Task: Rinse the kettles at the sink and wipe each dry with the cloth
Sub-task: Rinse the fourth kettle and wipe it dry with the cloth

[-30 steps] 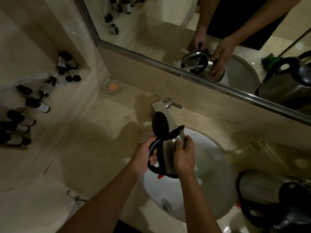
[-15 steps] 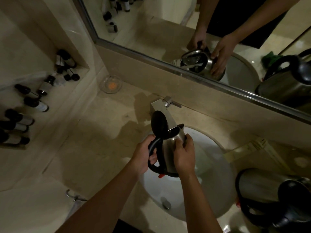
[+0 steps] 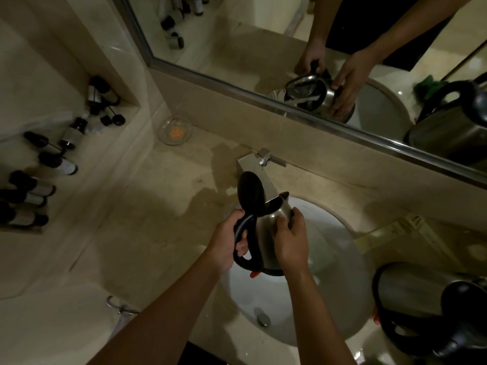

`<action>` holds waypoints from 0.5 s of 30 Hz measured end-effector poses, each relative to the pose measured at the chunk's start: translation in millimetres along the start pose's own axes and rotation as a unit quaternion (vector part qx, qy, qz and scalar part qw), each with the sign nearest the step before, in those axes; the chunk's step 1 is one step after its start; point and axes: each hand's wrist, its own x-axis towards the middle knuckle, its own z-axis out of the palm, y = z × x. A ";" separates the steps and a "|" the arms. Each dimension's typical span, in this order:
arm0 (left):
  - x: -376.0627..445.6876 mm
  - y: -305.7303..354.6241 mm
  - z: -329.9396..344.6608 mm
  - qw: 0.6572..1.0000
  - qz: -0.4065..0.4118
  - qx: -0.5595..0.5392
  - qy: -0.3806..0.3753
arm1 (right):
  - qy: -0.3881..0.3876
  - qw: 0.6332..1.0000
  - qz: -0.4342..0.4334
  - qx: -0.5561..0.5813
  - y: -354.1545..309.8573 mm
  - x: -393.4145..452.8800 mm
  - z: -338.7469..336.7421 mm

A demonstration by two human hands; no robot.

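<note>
Over the sink (image 3: pixel 329 299) hangs a kettle (image 3: pixel 271 233); tap (image 3: pixel 253 167) behind, second kettle (image 3: pixel 421 299) right, bottles (image 3: pixel 39 185) far left, perhaps shelved.

I count two kettles: one (image 3: pixel 268 241) over the sink, another (image 3: pixel 432 309) on the counter at right. One glass dish (image 3: pixel 175 130), one faucet (image 3: pixel 259 167), and roughly ten small bottles (image 3: pixel 59 164) on the left ledge.

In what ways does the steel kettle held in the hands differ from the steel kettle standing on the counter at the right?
The held steel kettle with black handle is above the white sink basin, gripped by the left hand and right hand; the steel kettle on the counter stands untouched beside the basin. The held kettle's black lid is raised; the counter kettle's lid appears shut. Both have steel bodies with black handles.
</note>
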 end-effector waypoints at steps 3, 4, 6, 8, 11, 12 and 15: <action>2.8 -0.5 1.1 1.000 -0.002 -0.017 0.003 | -0.010 1.000 -0.016 0.002 0.2 3.0 -3.1; 3.6 -0.7 1.3 1.000 -0.003 -0.019 0.003 | -0.012 1.000 -0.017 0.001 0.5 3.3 -3.3; 4.0 -0.8 1.5 1.000 -0.005 -0.021 0.001 | -0.013 1.000 -0.017 -0.012 1.0 2.6 -2.7; 3.6 -0.8 0.8 1.000 -0.005 -0.020 0.000 | -0.012 0.999 -0.025 -0.027 2.4 1.5 -1.4; 4.9 -1.4 0.6 1.000 -0.004 -0.023 0.003 | -0.016 0.999 -0.025 -0.030 2.7 1.2 -1.6; 6.1 -2.3 0.7 1.000 -0.004 -0.024 0.003 | -0.018 0.999 -0.027 -0.030 2.8 1.5 -2.4; 7.5 -4.9 1.2 1.000 -0.005 -0.026 0.001 | -0.015 0.999 -0.031 -0.032 2.9 2.1 -2.5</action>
